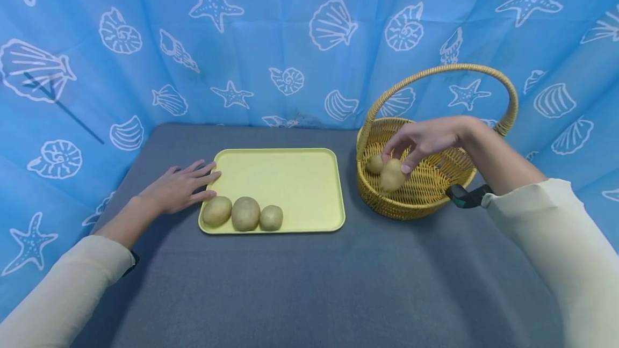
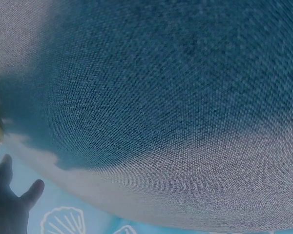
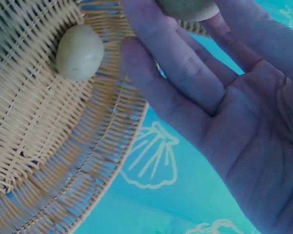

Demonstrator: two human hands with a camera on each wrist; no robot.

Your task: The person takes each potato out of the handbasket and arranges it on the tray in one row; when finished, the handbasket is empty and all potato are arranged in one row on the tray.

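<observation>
My right hand [image 1: 425, 137] pinches a potato [image 1: 393, 176] between thumb and fingers over the wicker basket [image 1: 411, 211]. Another potato [image 1: 374, 164] lies inside the basket at its left; the right wrist view shows this potato [image 3: 80, 52] beside my right hand [image 3: 234, 97], with part of the held potato [image 3: 188, 7] at the top. My left hand [image 1: 176, 189], fingers spread and fairly straight, is at the left rim of the yellow tray [image 1: 309, 192]. Three potatoes stand in a row along the tray's near left edge: one [image 1: 217, 211], a second [image 1: 245, 214] and a third [image 1: 271, 218].
The basket's tall arched handle [image 1: 437, 70] rises above its opening, with my right forearm crossing near its right side. A grey cloth covers the table [image 1: 309, 289]. Behind stands a blue curtain [image 1: 271, 31] with white shell and starfish prints.
</observation>
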